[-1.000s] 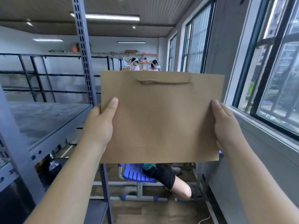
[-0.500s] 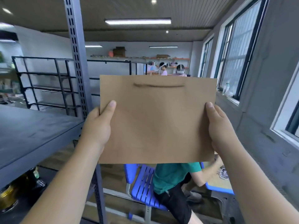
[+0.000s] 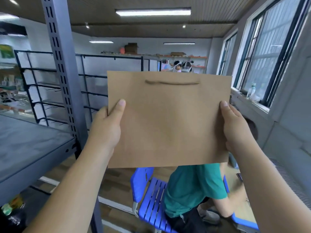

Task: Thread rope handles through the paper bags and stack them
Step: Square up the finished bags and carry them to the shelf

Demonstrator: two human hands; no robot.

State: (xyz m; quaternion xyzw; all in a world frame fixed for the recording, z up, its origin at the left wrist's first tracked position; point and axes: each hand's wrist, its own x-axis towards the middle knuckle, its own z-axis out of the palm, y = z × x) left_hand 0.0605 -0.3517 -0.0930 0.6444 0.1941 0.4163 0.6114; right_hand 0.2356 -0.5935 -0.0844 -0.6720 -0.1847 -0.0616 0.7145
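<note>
A flat brown paper bag [image 3: 168, 121] is held upright in the air in front of me. A brown rope handle [image 3: 171, 82] lies flat across its face near the top edge. My left hand [image 3: 107, 126] grips the bag's left edge, thumb on the front, fingers hidden behind. My right hand [image 3: 235, 126] grips the right edge the same way. No stack of bags is in view.
A grey metal rack post [image 3: 62, 68] and shelf [image 3: 25, 145] stand at the left. Below the bag a person in a green shirt [image 3: 193, 187] sits on a blue chair [image 3: 149, 195] at a desk. Windows [image 3: 272, 52] line the right wall.
The view has swung left and up, from the window wall toward the room. The bag stays upright between both hands, and the seated person has come further into view.
</note>
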